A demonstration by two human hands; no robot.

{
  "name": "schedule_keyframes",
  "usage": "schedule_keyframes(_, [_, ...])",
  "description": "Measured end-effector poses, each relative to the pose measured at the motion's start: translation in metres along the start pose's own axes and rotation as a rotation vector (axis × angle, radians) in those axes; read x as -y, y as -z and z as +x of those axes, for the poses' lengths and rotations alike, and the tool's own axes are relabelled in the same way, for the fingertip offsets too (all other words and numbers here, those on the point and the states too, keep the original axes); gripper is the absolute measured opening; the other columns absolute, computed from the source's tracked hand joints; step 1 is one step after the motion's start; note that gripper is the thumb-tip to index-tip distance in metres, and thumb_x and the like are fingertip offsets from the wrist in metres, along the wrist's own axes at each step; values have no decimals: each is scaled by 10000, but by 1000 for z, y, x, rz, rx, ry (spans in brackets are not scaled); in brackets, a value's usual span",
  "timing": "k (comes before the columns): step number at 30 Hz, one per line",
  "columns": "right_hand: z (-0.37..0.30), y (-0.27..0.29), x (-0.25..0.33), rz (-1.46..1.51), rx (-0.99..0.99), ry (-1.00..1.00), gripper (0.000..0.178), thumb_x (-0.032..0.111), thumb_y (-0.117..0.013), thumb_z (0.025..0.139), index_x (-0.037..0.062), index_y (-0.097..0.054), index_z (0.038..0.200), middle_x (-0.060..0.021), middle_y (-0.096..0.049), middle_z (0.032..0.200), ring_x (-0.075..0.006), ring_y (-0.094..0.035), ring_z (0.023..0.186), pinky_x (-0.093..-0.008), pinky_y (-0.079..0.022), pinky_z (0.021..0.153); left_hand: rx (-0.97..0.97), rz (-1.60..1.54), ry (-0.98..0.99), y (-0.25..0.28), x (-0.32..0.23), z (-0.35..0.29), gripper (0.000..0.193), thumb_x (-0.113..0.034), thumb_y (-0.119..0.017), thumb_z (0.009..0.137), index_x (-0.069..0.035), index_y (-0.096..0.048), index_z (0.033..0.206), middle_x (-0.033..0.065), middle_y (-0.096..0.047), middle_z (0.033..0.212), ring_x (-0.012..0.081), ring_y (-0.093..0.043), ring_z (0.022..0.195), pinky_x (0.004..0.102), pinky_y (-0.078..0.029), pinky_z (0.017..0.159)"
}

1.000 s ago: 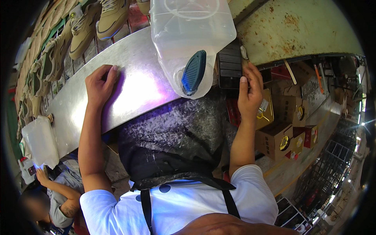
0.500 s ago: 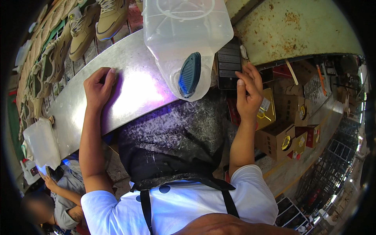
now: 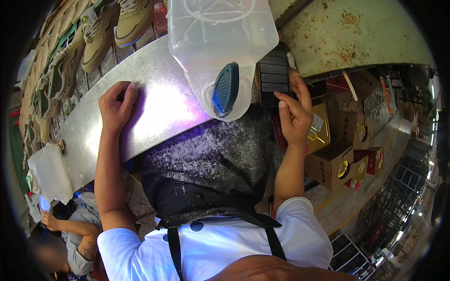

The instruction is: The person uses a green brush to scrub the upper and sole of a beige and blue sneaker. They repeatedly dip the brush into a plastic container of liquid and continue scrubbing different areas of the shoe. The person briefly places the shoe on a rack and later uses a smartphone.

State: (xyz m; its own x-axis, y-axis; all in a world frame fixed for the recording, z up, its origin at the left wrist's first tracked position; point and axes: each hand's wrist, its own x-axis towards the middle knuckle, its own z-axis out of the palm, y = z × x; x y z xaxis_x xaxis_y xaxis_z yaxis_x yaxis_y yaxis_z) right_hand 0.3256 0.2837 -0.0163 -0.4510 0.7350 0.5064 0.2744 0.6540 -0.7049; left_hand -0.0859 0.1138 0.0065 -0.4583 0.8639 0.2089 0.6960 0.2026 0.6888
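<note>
My left hand (image 3: 116, 104) rests on the shiny metal bench (image 3: 154, 70), fingers curled in and the thumb lying along them; nothing shows in it. On the right, my right hand (image 3: 295, 112) is at the near end of a dark phone (image 3: 273, 72) with a lit list on its screen. The index fingertip touches or hovers over the screen's lower edge, the other fingers apart. Between my hands stands a translucent plastic jug (image 3: 220, 44) with a cut-open near end. In that opening leans a dark teal oval piece (image 3: 226, 89) with a gridded face.
Tan shoes (image 3: 98, 40) stand on a rack at far left. Another translucent jug (image 3: 50, 171) sits at the bench's left end, near a co-worker (image 3: 82, 234). A rusty pale-green panel (image 3: 347, 33) rises at back right, above cardboard boxes (image 3: 330, 166).
My right hand has shifted slightly left, its index finger reaching onto the phone's lower end. My left hand stays put. The co-worker's hand at lower left has moved.
</note>
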Motion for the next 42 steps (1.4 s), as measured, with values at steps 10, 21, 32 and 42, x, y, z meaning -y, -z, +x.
schedule_keyframes(10, [-3, -2, -5, 68, -59, 22, 228, 36, -612, 966, -38, -743, 1137, -245, -531, 1462, -373, -566, 1330, -447, -485, 1082, 14, 0, 3, 0, 0, 0, 174, -141, -706, 974, 24, -726, 921, 43, -669, 720, 76, -600, 639, 238, -479, 619])
schedule_keyframes(21, [-50, -7, 52, 14, -105, -91, 87, -26, -612, 935, -52, -680, 982, -149, -708, 947, -227, -662, 782, -309, -513, 644, 20, -3, -25, 0, -3, 1, 154, -133, -707, 963, 14, -730, 923, 65, -670, 725, 87, -594, 647, 250, -487, 633])
schedule_keyframes(32, [-19, -22, 99, 219, -140, -161, 194, 29, -575, 1000, -60, -651, 1154, -154, -675, 1091, -165, -622, 843, -283, -521, 752, 31, -52, -42, 4, 7, 4, 172, -193, -700, 913, -25, -739, 916, 170, -708, 786, 241, -691, 680, 348, -540, 657])
schedule_keyframes(42, [48, -35, 119, 204, 50, -95, 463, 18, -590, 992, -108, -462, 1419, -171, -578, 1333, -135, -571, 925, -272, -496, 819, -354, -322, 2, 103, 15, 34, 174, -162, -743, 924, -28, -758, 1034, 40, -740, 827, 74, -654, 756, 240, -531, 703])
